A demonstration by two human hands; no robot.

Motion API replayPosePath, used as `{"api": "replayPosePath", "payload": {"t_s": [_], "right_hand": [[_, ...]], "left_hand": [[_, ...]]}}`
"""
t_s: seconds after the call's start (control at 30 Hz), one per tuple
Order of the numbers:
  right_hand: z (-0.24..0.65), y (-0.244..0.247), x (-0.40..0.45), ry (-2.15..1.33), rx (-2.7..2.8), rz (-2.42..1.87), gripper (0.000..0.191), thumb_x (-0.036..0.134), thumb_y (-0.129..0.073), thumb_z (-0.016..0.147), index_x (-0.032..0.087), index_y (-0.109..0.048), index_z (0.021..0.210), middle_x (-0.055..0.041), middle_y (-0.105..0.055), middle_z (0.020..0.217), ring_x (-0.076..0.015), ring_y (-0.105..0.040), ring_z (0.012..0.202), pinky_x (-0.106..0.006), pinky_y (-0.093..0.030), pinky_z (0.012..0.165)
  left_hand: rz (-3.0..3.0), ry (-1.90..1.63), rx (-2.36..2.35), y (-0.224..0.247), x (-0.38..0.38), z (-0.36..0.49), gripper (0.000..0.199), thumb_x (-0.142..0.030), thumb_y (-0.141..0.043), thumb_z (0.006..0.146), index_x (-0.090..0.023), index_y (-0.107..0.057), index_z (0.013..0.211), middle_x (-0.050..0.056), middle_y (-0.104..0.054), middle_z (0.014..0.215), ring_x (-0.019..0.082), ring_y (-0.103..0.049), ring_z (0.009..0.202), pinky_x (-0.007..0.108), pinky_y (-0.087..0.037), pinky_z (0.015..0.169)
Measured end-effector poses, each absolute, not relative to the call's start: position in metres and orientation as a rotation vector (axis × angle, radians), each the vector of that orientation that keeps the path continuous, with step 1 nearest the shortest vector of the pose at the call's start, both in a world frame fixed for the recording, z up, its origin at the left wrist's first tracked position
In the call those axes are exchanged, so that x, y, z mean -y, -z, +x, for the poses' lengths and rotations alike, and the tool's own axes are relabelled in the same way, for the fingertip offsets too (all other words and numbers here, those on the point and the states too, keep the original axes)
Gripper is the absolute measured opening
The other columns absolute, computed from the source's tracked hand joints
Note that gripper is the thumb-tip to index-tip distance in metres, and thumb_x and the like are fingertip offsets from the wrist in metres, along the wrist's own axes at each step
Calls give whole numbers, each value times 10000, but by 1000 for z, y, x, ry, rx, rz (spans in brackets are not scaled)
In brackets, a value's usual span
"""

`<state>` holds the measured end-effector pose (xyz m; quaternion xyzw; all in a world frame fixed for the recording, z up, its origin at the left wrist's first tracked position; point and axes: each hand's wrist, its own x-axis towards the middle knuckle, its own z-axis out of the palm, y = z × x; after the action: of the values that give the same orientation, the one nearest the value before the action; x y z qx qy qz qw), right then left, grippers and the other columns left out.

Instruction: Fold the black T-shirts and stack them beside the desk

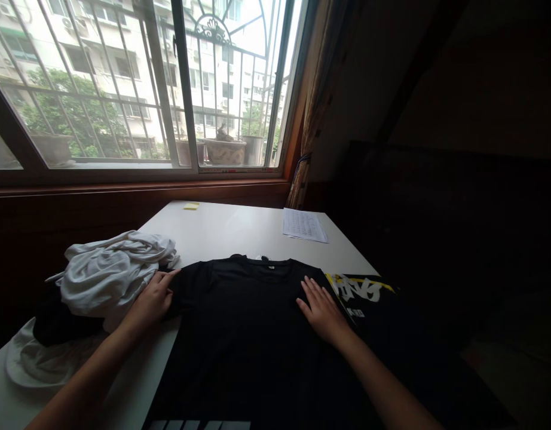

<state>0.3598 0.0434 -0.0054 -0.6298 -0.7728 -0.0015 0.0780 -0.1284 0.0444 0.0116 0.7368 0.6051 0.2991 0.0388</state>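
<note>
A black T-shirt (253,334) lies spread on the white table, its round neckline at the far side and a row of white print at the near edge. My left hand (155,295) is at the end of its left sleeve, fingers partly curled around the fabric with the index finger stretched along the top. On the shirt's upper right, my right hand (323,307) rests flat with fingers extended. Beside the right hand lies black fabric with yellow and white lettering (360,289); the T-shirt's right sleeve is hard to make out there.
White and dark clothes (112,272) are heaped left of the shirt, against my left forearm. Printed sheets (305,225) and a yellow sticky note (191,206) lie on the far part of the white table (230,230). Beyond stand a barred window (186,89) and a tied curtain (306,143).
</note>
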Motion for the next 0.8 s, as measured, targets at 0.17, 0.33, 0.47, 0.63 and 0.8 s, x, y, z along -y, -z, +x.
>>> {"api": "replayPosePath", "payload": {"t_s": [0.17, 0.33, 0.47, 0.63, 0.8], "right_hand": [[361, 9, -44, 4, 2295, -1878, 664, 535, -297, 1027, 145, -345, 1562, -95, -278, 1646, -226, -216, 1531, -458, -183, 1250], [361, 8, -44, -2, 2290, -1880, 660, 535, -290, 1027, 150, -353, 1560, -88, -282, 1645, -228, -214, 1532, -457, -180, 1250], [361, 7, -44, -18, 2299, -1892, 664, 531, -290, 1028, 140, -343, 1563, -81, -267, 1650, -227, -207, 1534, -457, -179, 1251], [360, 5, -43, -23, 2296, -1889, 658, 531, -293, 1028, 147, -351, 1560, -84, -273, 1648, -225, -206, 1534, -454, -173, 1251], [358, 2, -41, -24, 2298, -1890, 653, 525, -290, 1032, 145, -356, 1558, -89, -269, 1649, -236, -215, 1532, -458, -171, 1254]], "left_hand": [[2229, -1019, -1811, -26, -40, -123, 436, -228, -463, 883, -235, -577, 1303, 75, -602, 1120, 205, -684, 858, 336, -582, 805], [2325, -1091, -1817, -45, -33, -113, 346, -255, -452, 943, -261, -593, 1259, 68, -609, 1202, 242, -659, 1031, 362, -570, 882], [2472, -1235, -1749, -52, -23, -99, 335, -241, -429, 993, -280, -567, 1296, 60, -583, 1273, 252, -603, 1172, 406, -513, 1031], [2787, -1053, -1297, -56, -2, -64, 456, -124, -378, 1023, -301, -494, 1427, 65, -521, 1421, 237, -538, 1298, 405, -481, 1108], [3051, -632, -688, -61, 16, -33, 530, -86, -402, 1024, -270, -407, 1521, 56, -519, 1481, 223, -450, 1393, 339, -470, 1135]]}}
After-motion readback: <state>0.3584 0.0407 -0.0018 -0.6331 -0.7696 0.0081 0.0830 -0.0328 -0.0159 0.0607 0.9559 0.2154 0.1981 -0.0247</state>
